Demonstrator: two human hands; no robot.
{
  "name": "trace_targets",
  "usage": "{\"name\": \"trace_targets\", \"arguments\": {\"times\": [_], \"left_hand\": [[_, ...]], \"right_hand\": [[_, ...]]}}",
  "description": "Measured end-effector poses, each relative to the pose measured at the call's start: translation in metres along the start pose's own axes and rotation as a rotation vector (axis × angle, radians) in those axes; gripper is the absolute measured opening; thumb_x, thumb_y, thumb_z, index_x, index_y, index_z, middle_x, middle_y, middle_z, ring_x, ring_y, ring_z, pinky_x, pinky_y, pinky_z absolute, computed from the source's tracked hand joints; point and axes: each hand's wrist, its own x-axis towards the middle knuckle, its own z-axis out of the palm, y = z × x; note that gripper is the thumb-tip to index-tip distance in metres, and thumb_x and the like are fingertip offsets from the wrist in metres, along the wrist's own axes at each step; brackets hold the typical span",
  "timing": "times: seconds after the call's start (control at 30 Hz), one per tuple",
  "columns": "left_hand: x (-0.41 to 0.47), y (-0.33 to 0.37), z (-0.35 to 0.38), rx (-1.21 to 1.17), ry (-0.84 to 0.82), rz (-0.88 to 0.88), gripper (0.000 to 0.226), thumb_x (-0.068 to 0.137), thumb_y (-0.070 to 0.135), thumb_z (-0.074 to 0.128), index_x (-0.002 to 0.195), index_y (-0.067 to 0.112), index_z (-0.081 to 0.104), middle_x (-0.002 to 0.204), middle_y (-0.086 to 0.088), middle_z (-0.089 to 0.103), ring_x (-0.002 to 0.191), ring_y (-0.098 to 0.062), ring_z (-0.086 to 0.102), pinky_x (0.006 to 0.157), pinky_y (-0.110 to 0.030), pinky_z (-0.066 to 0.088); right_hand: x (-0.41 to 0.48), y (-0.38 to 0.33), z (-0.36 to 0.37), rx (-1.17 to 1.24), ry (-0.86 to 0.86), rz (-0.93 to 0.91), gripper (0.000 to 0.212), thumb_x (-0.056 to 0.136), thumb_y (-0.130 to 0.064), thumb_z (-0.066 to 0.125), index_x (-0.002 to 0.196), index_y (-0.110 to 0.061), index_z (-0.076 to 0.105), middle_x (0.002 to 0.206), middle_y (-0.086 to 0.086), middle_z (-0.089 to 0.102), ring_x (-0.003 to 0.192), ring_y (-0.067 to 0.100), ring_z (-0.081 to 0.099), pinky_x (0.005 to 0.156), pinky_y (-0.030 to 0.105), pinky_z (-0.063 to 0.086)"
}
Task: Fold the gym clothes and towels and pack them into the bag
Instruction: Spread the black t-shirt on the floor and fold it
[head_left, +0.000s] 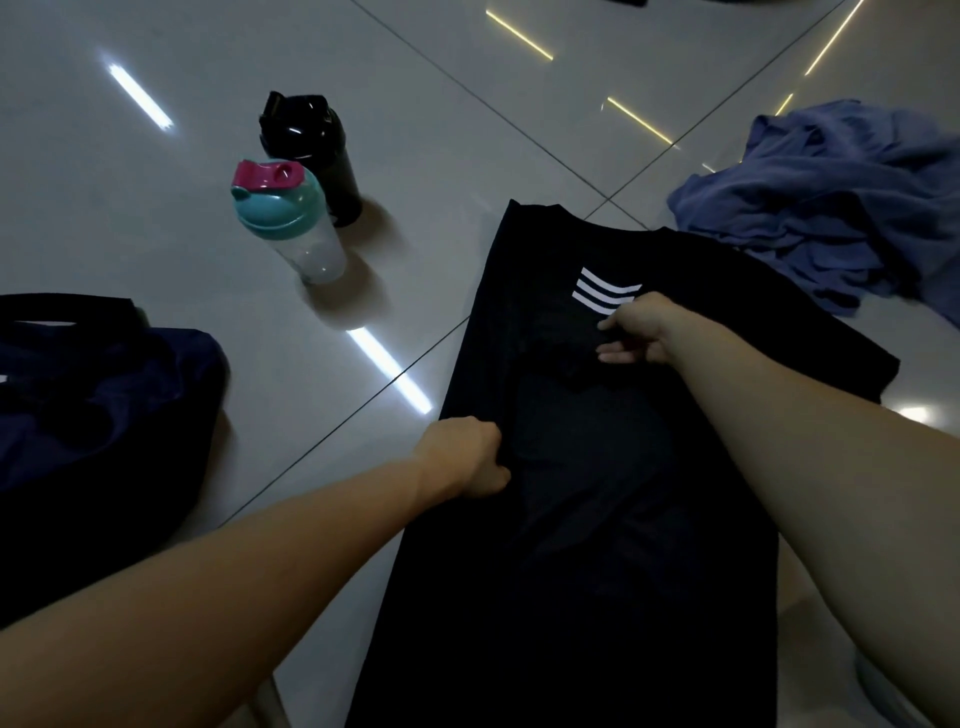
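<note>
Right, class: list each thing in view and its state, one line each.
black shirt: spread on floor, partly folded
left hand: grips shirt
right hand: pinches shirt
blue garment: crumpled, unfolded
bag: slumped on floor
clear bottle: upright, lidded
black bottle: upright, lidded

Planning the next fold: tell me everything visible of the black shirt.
The black shirt lies flat on the tiled floor, collar farthest from the person. It is thin, smooth fabric with white stripes below the collar. Its left edge runs straight, and the right sleeve spreads out. The left hand grips its left edge. The right hand pinches fabric beside the stripes.
</note>
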Motion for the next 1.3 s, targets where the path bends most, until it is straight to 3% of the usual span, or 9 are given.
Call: {"name": "trace_targets", "arguments": {"times": [0.07,0.13,0.3,0.47,0.6,0.73,0.9,1.17,1.3], "left_hand": [[0.003,-0.003,-0.003,-0.075,0.029,0.007,0.032,0.088,0.042,0.057,0.067,0.019,0.051,0.075,-0.004,0.06,0.078,-0.028,0.065,0.066,-0.03,0.047],[0.008,-0.008,-0.008,-0.131,0.204,0.017,0.028,0.088,0.041,0.055,0.072,0.018,0.056,0.074,-0.003,0.062,0.075,-0.027,0.063,0.065,-0.03,0.045],[0.049,-0.029,-0.039,-0.125,0.573,0.05,0.012,0.088,0.023,0.052,0.096,0.018,0.059,0.095,-0.003,0.061,0.086,-0.026,0.059,0.068,-0.036,0.045],[0.12,-0.046,-0.097,0.232,0.571,0.131,0.048,0.085,0.018,0.048,0.132,0.011,0.054,0.133,-0.013,0.054,0.118,-0.036,0.051,0.094,-0.046,0.043],[0.166,-0.042,-0.149,0.237,0.507,0.162,0.069,0.086,0.014,0.048,0.153,0.012,0.033,0.15,-0.011,0.046,0.139,-0.033,0.039,0.112,-0.044,0.03],[0.215,-0.034,-0.19,0.188,0.422,0.077,0.065,0.085,0.015,0.047,0.149,0.019,0.038,0.135,-0.017,0.058,0.134,-0.034,0.042,0.11,-0.045,0.032],[0.233,-0.034,-0.21,0.291,0.248,-0.035,0.031,0.087,0.029,0.057,0.115,0.021,0.068,0.118,-0.012,0.067,0.118,-0.035,0.055,0.103,-0.043,0.037],[0.242,-0.051,-0.209,0.375,0.334,-0.054,0.029,0.098,0.033,0.049,0.114,0.013,0.063,0.117,-0.017,0.066,0.114,-0.038,0.058,0.107,-0.046,0.033],[0.228,-0.053,-0.191,0.382,0.545,-0.024,0.031,0.093,0.024,0.054,0.12,0.009,0.054,0.123,-0.02,0.057,0.115,-0.039,0.051,0.097,-0.049,0.038]], "right_hand": [[0.0,0.002,-0.006,-0.006,0.073,0.033,0.022,0.096,0.003,0.052,0.116,-0.005,0.056,0.109,0.015,0.06,0.067,0.023,0.069,0.04,0.028,0.054],[0.0,0.004,-0.011,0.007,0.171,0.001,0.021,0.096,-0.002,0.054,0.117,-0.004,0.055,0.1,0.014,0.061,0.062,0.021,0.067,0.039,0.025,0.052],[-0.005,0.011,-0.012,-0.014,0.164,-0.005,0.012,0.096,-0.007,0.058,0.107,-0.005,0.061,0.092,0.012,0.063,0.051,0.016,0.067,0.036,0.02,0.046],[-0.008,0.016,-0.008,-0.004,0.185,-0.218,0.011,0.098,-0.006,0.057,0.104,-0.011,0.066,0.094,0.008,0.068,0.053,0.016,0.065,0.042,0.024,0.052],[-0.005,0.018,-0.005,-0.081,0.158,-0.274,0.021,0.098,-0.006,0.058,0.079,-0.015,0.058,0.078,0.005,0.063,0.055,0.019,0.066,0.043,0.026,0.05],[0.005,0.024,-0.006,-0.135,0.178,-0.278,0.014,0.097,-0.008,0.058,0.084,-0.013,0.062,0.078,0.005,0.066,0.053,0.017,0.067,0.046,0.028,0.05],[0.011,0.027,-0.006,-0.139,0.211,-0.282,0.013,0.1,-0.012,0.053,0.09,-0.015,0.061,0.077,0.009,0.069,0.057,0.023,0.072,0.044,0.029,0.046],[0.016,0.026,0.0,-0.227,0.285,-0.262,0.019,0.1,-0.017,0.055,0.081,-0.014,0.053,0.06,0.011,0.069,0.051,0.019,0.07,0.056,0.03,0.048],[0.01,0.02,0.0,-0.236,0.38,-0.262,0.014,0.1,-0.023,0.055,0.1,-0.011,0.061,0.072,0.01,0.072,0.06,0.02,0.072,0.065,0.034,0.057]]}}
